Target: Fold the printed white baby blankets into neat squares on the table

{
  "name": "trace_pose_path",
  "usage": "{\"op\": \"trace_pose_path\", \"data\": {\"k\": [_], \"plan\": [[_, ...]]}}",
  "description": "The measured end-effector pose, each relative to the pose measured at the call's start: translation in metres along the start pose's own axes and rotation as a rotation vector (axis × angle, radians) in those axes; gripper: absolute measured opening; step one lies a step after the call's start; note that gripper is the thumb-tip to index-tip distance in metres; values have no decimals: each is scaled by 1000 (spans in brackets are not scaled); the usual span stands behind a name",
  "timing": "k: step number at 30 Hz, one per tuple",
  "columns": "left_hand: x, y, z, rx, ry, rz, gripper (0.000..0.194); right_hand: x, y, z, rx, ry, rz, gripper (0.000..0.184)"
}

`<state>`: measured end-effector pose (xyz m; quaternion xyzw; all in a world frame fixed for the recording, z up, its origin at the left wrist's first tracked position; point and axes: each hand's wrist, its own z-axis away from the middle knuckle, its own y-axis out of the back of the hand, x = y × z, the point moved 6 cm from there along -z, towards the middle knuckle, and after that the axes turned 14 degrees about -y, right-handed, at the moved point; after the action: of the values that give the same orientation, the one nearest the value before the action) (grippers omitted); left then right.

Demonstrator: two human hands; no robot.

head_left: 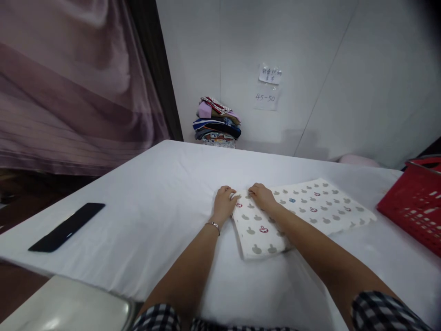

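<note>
A white cloth (322, 209) with a print of grey, red and blue apple-like shapes lies folded into a long strip on the white-covered table. Its left end is doubled over into a shorter flap near me. My left hand (224, 203) has its fingers closed on the far left corner of this flap. A little to the right, my right hand (263, 196) grips the cloth's far edge with bent fingers, the forearm crossing over the fabric. A bracelet (214, 225) circles my left wrist.
A flat black object (67, 227) lies on the table (155, 197) at left. At the right edge stands a red plastic basket (413, 202). Folded fabrics (217, 122) are stacked behind the far table edge. A pink curtain (69, 82) hangs left; paper signs (267, 87) are on the wall.
</note>
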<state>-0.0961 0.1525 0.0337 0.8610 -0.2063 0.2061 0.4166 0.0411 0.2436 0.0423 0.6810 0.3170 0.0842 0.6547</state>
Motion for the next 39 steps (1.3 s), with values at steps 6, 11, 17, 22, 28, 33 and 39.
{"op": "trace_pose_path", "data": {"k": [6,11,17,22,28,33,39], "plan": [[-1,-3,-1,-1,-42,25,10,1,0,2,39,-38,-50,18],[-5,-4,-1,8,-17,31,5,4,-1,-1,67,-99,-108,20],[-17,-9,-1,22,103,102,9,1,-4,-9,51,-109,-98,22],[-22,-12,-1,23,164,127,19,-1,-11,-12,22,-82,-79,25],[-26,-14,0,22,193,115,21,-6,-9,-3,9,-57,-75,29],[-26,-14,-1,16,207,107,23,-35,-14,39,-53,146,-53,39],[-23,-10,0,7,211,60,23,-48,-28,69,-224,137,17,48]]}}
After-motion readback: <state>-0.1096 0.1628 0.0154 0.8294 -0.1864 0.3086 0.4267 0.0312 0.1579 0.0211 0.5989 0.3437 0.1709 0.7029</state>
